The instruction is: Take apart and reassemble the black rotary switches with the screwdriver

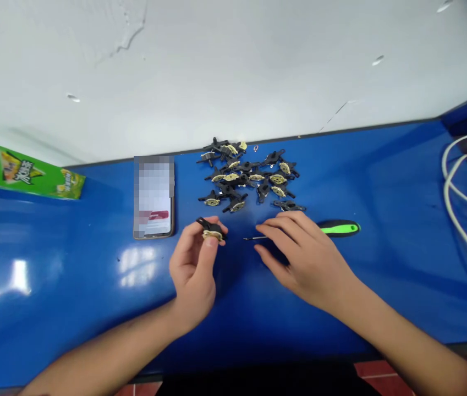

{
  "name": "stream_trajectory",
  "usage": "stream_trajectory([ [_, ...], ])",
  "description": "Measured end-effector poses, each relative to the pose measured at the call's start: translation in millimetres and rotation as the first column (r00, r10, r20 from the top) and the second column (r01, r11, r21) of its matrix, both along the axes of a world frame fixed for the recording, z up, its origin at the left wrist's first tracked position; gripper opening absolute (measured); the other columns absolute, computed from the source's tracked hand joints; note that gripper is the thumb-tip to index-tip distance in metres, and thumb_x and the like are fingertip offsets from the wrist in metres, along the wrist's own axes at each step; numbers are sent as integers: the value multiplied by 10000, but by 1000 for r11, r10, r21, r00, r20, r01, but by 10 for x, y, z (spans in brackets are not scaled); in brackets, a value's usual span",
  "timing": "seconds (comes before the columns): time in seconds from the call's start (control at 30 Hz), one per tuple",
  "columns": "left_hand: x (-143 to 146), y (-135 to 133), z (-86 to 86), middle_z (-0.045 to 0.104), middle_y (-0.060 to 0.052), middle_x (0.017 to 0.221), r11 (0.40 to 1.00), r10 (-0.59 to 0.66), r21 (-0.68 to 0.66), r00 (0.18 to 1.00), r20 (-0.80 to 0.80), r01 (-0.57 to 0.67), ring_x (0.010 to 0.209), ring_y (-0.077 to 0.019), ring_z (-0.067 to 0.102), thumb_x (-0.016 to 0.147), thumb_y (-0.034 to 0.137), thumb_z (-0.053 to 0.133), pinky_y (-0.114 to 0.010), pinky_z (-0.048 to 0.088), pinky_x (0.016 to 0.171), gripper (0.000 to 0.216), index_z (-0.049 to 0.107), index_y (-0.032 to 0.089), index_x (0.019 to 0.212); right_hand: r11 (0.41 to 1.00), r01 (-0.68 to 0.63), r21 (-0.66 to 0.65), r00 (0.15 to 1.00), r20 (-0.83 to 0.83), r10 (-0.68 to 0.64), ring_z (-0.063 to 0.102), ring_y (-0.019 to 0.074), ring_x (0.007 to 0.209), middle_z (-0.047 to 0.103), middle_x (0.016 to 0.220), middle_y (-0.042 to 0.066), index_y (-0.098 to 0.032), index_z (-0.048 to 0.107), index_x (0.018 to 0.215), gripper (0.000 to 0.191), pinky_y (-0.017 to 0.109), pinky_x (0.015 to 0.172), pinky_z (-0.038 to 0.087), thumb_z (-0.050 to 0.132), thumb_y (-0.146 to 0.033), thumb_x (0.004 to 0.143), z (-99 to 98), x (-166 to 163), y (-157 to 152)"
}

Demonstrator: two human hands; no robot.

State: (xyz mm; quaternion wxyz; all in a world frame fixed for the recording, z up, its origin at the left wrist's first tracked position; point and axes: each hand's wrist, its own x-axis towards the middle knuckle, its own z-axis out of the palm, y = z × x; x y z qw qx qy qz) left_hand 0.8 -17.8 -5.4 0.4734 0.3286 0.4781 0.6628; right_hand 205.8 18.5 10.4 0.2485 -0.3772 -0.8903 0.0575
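My left hand [194, 269] is closed on a small black plastic part with a cream-coloured disc [212, 234], the thumb pressed on its near side. To the right, my right hand [299, 253] has thumb and fingers apart, over a screwdriver with a green and black handle [340, 228]. The screwdriver's thin tip shows left of the fingers; its middle is hidden under the hand. Beyond both hands, several similar black parts with cream discs [253, 177] lie in a loose group on the blue table.
A phone [153, 198] lies left of the parts, its screen partly blurred. Farther left is a green box [22, 170]. White cables [460, 203] hang over the right end of the blue table [398, 247]. A pale wall [233, 71] rises behind the table's far edge.
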Motion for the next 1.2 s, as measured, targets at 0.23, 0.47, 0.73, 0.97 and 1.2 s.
stream_trajectory([
  [0.23, 13, -1, 11, 887, -100, 892, 992, -87, -77, 991, 105, 96, 690, -185, 822, 1009, 325, 856, -238, 603, 568, 174, 817, 171, 1079, 998, -25, 58, 999, -20, 27, 721, 352, 1102, 773, 1204, 137, -198, 648, 1395, 390, 548, 936, 628, 720, -156, 1014, 105, 429, 123],
  [0.47, 14, 79, 9, 905, -109, 939, 988, -52, -128, 974, 221, 82, 728, -191, 856, 963, 274, 896, -256, 660, 632, 170, 771, 167, 1002, 999, 42, 29, 996, 80, -44, 740, 448, 1076, 769, 1259, 208, -182, 700, 1395, 421, 616, 895, 581, 819, -288, 1006, -38, 1089, 54],
  [0.73, 4, 126, 17, 904, -103, 950, 978, -39, -194, 979, 201, 79, 842, -283, 902, 949, 298, 903, -330, 715, 683, 223, 723, 178, 1005, 997, 35, -70, 999, 2, -35, 782, 387, 1041, 790, 1198, 137, -254, 710, 1360, 396, 557, 867, 607, 747, -72, 1010, -171, 1128, 27],
  [0.97, 24, 126, 38, 904, -102, 951, 968, -35, -237, 979, 198, 83, 884, -307, 907, 943, 307, 918, -360, 748, 717, 256, 714, 168, 1009, 995, 92, -49, 979, -178, -100, 806, 288, 856, 803, 1060, 62, -251, 739, 1381, 423, 460, 804, 687, 783, -78, 998, -185, 1032, -206],
  [1.2, 39, 109, -5, 907, -98, 986, 976, -24, -207, 984, 176, 60, 899, -303, 907, 949, 317, 921, -372, 757, 739, 264, 707, 177, 1018, 977, 187, -98, 945, -252, -206, 783, 261, 758, 807, 1019, 17, -307, 783, 1409, 548, 413, 658, 654, 824, -35, 935, -127, 796, -533],
])
